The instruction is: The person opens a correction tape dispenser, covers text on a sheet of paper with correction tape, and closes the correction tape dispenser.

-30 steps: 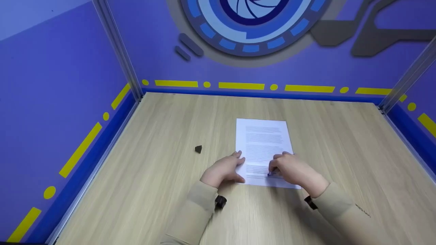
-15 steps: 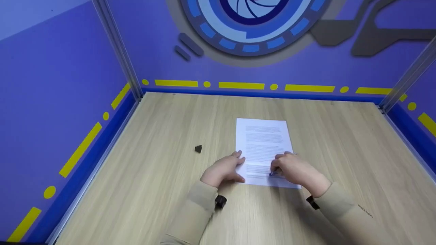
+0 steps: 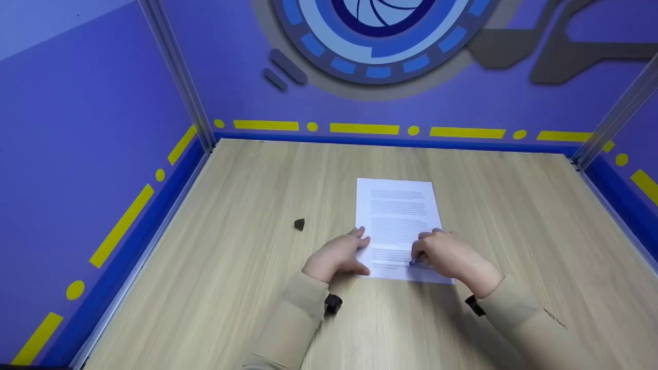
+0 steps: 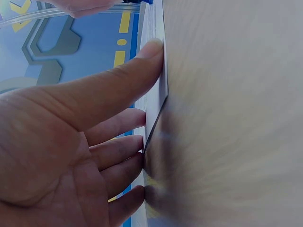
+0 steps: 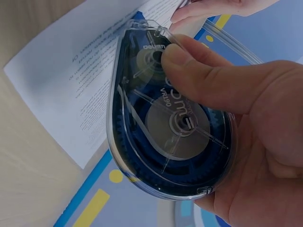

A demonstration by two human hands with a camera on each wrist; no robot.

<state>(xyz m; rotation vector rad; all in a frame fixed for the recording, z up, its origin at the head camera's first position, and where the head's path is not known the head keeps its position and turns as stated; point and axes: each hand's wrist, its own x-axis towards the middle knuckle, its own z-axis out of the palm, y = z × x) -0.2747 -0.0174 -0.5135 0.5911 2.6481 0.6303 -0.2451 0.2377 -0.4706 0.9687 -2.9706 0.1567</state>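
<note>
A printed sheet of paper [image 3: 396,210] lies flat on the wooden table, its rows of text facing up. On its lower left edge rests my left hand [image 3: 336,256], fingers spread and thumb near the bottom corner. Thumb and fingertips touch the paper [image 4: 154,90] in the left wrist view. My right hand [image 3: 450,254] pinches a correction tape dispenser [image 5: 163,137] between thumb and fingers. Its clear teardrop case shows a dark blue wheel and a white reel. The dispenser's blue tip [image 3: 412,263] is down at a line near the bottom of the page.
A small dark wedge-shaped piece [image 3: 299,224] lies on the table [image 3: 247,246] left of the paper. Blue-purple panels [image 3: 370,115] with yellow marks enclose the back and sides. Both wrists carry black straps [image 3: 333,305] below beige sleeves [image 3: 298,313].
My right hand has slid slightly to the right along the bottom lines, with the correction tape dispenser in it. The left hand and the paper have stayed in place.
</note>
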